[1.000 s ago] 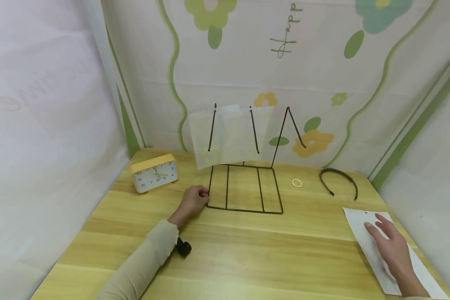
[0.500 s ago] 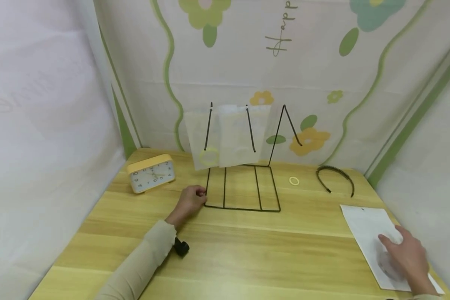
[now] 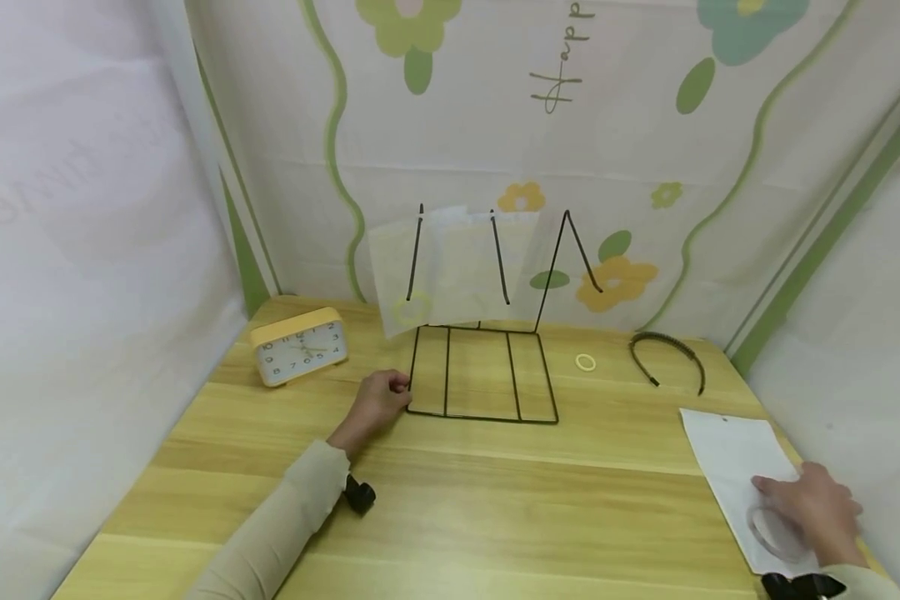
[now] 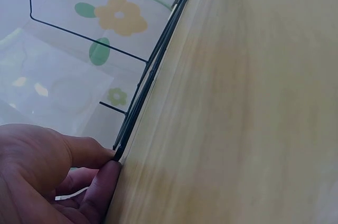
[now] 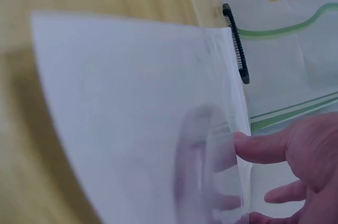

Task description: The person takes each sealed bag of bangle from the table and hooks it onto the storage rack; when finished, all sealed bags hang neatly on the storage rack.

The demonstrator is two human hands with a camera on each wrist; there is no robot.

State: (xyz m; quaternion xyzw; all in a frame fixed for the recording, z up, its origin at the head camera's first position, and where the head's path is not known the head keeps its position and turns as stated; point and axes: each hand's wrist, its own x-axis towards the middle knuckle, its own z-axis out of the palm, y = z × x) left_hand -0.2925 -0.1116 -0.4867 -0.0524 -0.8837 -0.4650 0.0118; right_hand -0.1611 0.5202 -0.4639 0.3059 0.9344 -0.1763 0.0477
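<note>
My left hand [image 3: 378, 400] pinches the front left corner of a black wire display rack [image 3: 480, 417], thumb above and finger below in the left wrist view. Clear bags [image 3: 457, 271] hang from two of the rack's hooks; the right hook [image 3: 583, 254] carries nothing. My right hand [image 3: 813, 508] grips the right edge of a flat bag [image 3: 727, 458] with white backing and a punched hole at its top. A pale round ring [image 3: 752, 527] shows through its clear front. In the right wrist view, thumb and fingers lie on either side of the bag's edge [image 5: 240, 145].
A yellow alarm clock [image 3: 300, 354] stands at the left of the wooden table [image 3: 495, 517]. A small cream ring [image 3: 578, 363] lies right of the rack, and a dark headband [image 3: 671, 338] lies farther right. Printed cloth walls [image 3: 607, 150] enclose the back and sides.
My right hand has moved from above the flat bag to its right edge and now grips it. My left hand has stayed on the rack's corner.
</note>
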